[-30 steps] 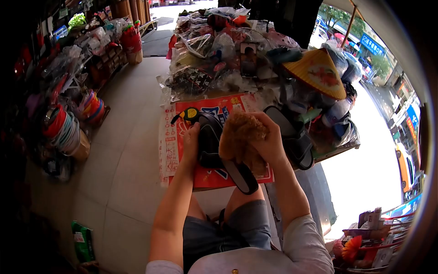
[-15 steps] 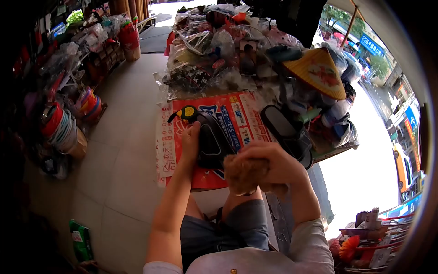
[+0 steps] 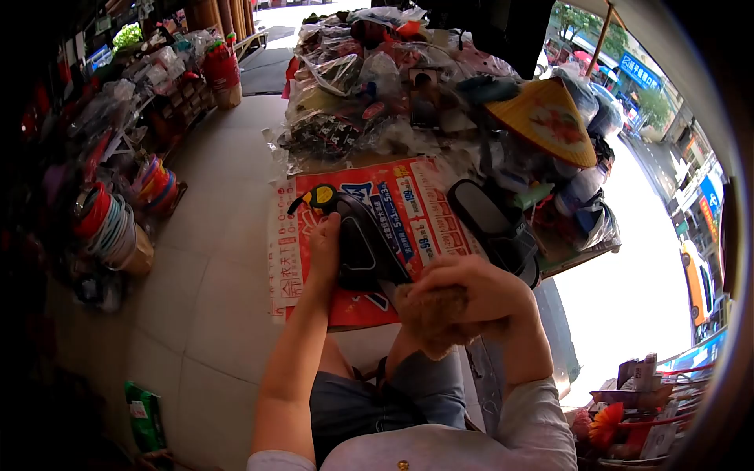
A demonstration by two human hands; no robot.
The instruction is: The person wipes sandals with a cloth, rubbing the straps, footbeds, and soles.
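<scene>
Stretching along the left and under everything, the pale tiled floor point(image 3: 208, 267) carries a long worktop point(image 3: 573, 253) that stands before a seated person in grey shorts point(image 3: 428, 386). Its far part is heaped with goods point(image 3: 385, 82), many of them in clear plastic bags. Over the near part lies a red poster point(image 3: 420, 196) printed with white and blue panels, its pale margins showing at both sides. To the right, among the bagged goods, rests a yellow conical hat point(image 3: 550, 122) with a reddish flower pattern.

A black sandal point(image 3: 363, 250) with pale stitching sits over the poster in front of the person, its near end pointing toward the right hand point(image 3: 479, 289). A second black sandal point(image 3: 481, 212) lies to the right, partly over the poster's right margin, apart from the first. The left hand point(image 3: 323, 247) is at the outer left side of the first one, fingers curled and grasping it, though some are hidden. The right hand is bent down over a brown fluffy cloth point(image 3: 436, 322), its fingers clenched around the material. This bundle hangs above the person's lap and overlaps the sandal's near end in the view; whether they touch, I cannot tell. Smallest is a yellow-and-black rounded object point(image 3: 322, 196) with a dark tail, just beyond the left hand.
</scene>
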